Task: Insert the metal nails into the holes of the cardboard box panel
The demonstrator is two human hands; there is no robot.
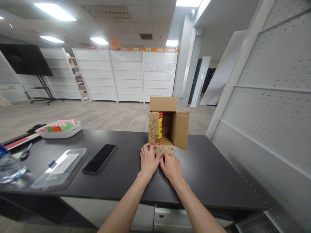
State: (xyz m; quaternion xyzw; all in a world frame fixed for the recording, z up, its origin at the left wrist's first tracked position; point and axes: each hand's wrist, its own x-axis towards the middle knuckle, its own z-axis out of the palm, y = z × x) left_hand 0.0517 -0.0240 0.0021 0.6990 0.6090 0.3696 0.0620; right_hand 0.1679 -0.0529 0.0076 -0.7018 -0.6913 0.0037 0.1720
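Observation:
A cardboard box (167,124) lies on its side on the dark table, opening toward me. Its top flap (163,104) stands up and its right flap (181,131) swings outward. The left flap (153,124) carries small round greyish spots and a red-and-yellow tape strip. Along the lower flap (167,149) runs a row of small shiny dots. My left hand (149,159) is closed with bent fingers over that flap's left part. Beside it, my right hand (171,165) is closed at the flap's front edge; whatever its fingertips hold is hidden.
To the left on the table (128,181) lie a black phone (99,158), a clear plastic case (60,168), a water bottle (9,166) and a white tray (58,131) of colourful cloth-like items. A perforated panel (267,116) rises along the right side.

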